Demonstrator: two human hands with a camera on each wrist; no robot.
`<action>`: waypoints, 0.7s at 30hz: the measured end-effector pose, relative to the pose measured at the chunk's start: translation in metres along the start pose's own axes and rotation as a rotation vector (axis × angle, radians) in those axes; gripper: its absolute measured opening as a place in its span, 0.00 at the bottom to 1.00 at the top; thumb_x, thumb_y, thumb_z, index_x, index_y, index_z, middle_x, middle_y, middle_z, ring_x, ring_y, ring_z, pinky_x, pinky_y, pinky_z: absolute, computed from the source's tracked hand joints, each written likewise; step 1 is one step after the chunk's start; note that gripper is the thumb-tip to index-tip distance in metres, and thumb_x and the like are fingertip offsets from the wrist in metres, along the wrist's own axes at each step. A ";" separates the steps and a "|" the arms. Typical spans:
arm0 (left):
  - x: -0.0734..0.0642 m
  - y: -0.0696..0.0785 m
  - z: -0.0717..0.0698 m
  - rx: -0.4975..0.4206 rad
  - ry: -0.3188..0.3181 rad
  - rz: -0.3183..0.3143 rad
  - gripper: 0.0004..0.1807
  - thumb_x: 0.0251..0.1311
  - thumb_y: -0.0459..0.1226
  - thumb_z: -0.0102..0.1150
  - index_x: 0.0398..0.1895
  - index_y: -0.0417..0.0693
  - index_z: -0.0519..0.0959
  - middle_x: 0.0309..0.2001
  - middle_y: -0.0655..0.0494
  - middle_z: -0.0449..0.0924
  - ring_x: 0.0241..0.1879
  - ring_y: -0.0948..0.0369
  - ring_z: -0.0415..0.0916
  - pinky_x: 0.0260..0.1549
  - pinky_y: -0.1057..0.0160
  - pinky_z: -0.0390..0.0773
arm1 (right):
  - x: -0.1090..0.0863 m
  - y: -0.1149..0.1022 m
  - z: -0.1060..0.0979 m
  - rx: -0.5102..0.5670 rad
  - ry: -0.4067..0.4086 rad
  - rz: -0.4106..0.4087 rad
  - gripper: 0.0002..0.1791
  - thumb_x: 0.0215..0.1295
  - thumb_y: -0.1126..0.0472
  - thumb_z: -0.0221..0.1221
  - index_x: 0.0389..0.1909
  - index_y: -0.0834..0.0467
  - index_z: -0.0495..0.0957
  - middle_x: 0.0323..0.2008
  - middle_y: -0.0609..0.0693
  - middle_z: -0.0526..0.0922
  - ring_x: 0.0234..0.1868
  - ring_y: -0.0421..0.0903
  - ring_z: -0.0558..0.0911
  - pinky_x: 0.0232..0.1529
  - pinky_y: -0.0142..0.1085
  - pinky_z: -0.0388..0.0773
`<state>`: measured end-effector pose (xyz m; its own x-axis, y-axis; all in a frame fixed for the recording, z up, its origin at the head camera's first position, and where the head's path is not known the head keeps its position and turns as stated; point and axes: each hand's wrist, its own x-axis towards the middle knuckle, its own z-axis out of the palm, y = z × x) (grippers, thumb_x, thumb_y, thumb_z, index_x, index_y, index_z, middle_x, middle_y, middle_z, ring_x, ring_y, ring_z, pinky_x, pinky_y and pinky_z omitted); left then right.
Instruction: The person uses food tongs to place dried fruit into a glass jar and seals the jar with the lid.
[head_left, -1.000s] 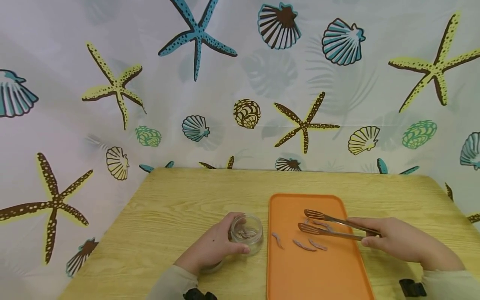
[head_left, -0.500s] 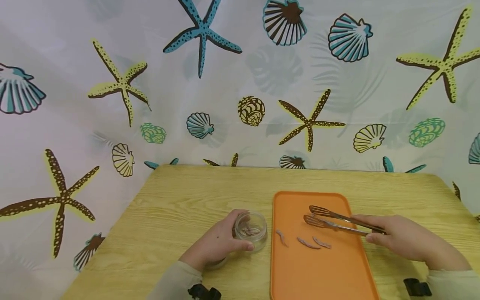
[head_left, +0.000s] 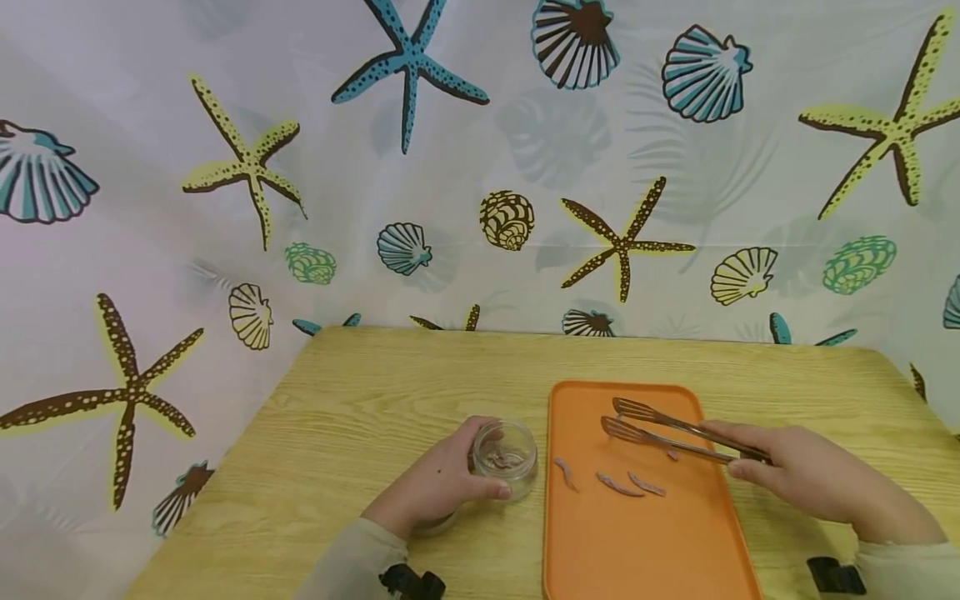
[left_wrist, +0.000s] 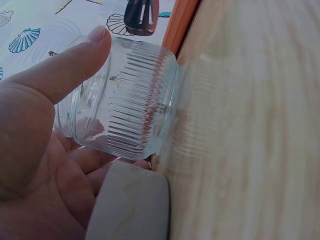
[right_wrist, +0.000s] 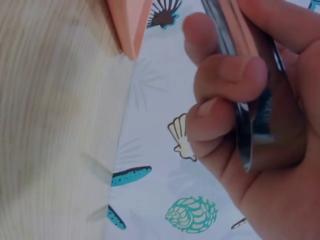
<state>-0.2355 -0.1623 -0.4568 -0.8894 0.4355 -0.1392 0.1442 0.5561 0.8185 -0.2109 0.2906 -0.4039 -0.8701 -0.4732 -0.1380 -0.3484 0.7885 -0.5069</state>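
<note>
My left hand (head_left: 442,483) grips a clear glass jar (head_left: 517,483) around its side, just left of the orange tray (head_left: 637,550). Inside the jar lie thin greyish strips (head_left: 498,458). In the left wrist view the thumb crosses the ribbed jar (left_wrist: 135,100). My right hand (head_left: 810,467) holds metal tongs (head_left: 624,430) with slotted ends, over the tray's far part. Its fingers curl round the tongs' handle (right_wrist: 280,135) in the right wrist view. Several greyish-pink strips (head_left: 619,485) lie on the tray. Others are partly hidden by the tongs; whether any is pinched, I cannot tell.
A pale, smooth-edged object (left_wrist: 132,200) stands beside the jar in the left wrist view, mostly behind my left wrist in the head view. The wooden table (head_left: 390,375) ends at a white curtain (head_left: 450,183) printed with shells and starfish.
The tongs' ends have drawn closer together, then shifted up and left in the view, uncovering part of a strip below them. The left hand keeps its grip on the jar. The head view shifted slightly.
</note>
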 end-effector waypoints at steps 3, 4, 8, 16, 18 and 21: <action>0.001 0.002 0.000 0.005 0.000 -0.004 0.52 0.52 0.56 0.76 0.77 0.60 0.59 0.72 0.58 0.68 0.70 0.56 0.64 0.68 0.46 0.63 | -0.001 -0.006 0.000 -0.013 0.026 -0.012 0.30 0.75 0.44 0.56 0.75 0.43 0.67 0.62 0.53 0.79 0.37 0.35 0.77 0.36 0.38 0.73; 0.001 0.002 0.000 0.006 -0.001 0.000 0.51 0.52 0.56 0.76 0.77 0.59 0.59 0.71 0.58 0.68 0.70 0.56 0.64 0.67 0.45 0.63 | -0.001 -0.009 0.000 -0.017 0.038 -0.020 0.30 0.75 0.43 0.56 0.75 0.42 0.67 0.61 0.52 0.80 0.34 0.34 0.76 0.35 0.38 0.72; 0.002 0.003 0.000 0.002 -0.005 0.004 0.51 0.52 0.56 0.76 0.76 0.60 0.59 0.71 0.58 0.68 0.70 0.56 0.65 0.67 0.46 0.63 | -0.001 -0.020 0.001 -0.018 0.081 -0.059 0.30 0.74 0.40 0.54 0.75 0.37 0.66 0.58 0.49 0.81 0.30 0.34 0.72 0.32 0.36 0.69; 0.003 0.001 -0.001 -0.014 -0.003 0.014 0.52 0.52 0.56 0.76 0.77 0.56 0.58 0.72 0.55 0.67 0.70 0.54 0.65 0.67 0.44 0.63 | 0.006 -0.046 0.013 -0.018 0.147 -0.198 0.28 0.76 0.42 0.53 0.74 0.38 0.67 0.34 0.35 0.78 0.26 0.34 0.72 0.29 0.33 0.70; 0.003 0.001 -0.001 -0.013 0.000 0.016 0.52 0.52 0.56 0.76 0.76 0.56 0.59 0.72 0.54 0.68 0.70 0.53 0.65 0.67 0.44 0.63 | 0.008 -0.052 0.018 -0.037 0.167 -0.232 0.28 0.76 0.43 0.54 0.75 0.38 0.67 0.35 0.33 0.79 0.28 0.33 0.72 0.30 0.32 0.71; 0.003 0.000 0.000 -0.013 0.004 0.012 0.52 0.52 0.56 0.76 0.76 0.55 0.59 0.71 0.54 0.68 0.70 0.53 0.65 0.67 0.44 0.63 | 0.010 -0.059 0.025 -0.053 0.188 -0.264 0.28 0.76 0.44 0.54 0.75 0.39 0.67 0.41 0.32 0.81 0.31 0.32 0.74 0.32 0.33 0.72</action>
<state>-0.2380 -0.1605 -0.4571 -0.8892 0.4395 -0.1269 0.1497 0.5417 0.8271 -0.1903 0.2300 -0.3965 -0.7949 -0.5867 0.1544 -0.5836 0.6700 -0.4589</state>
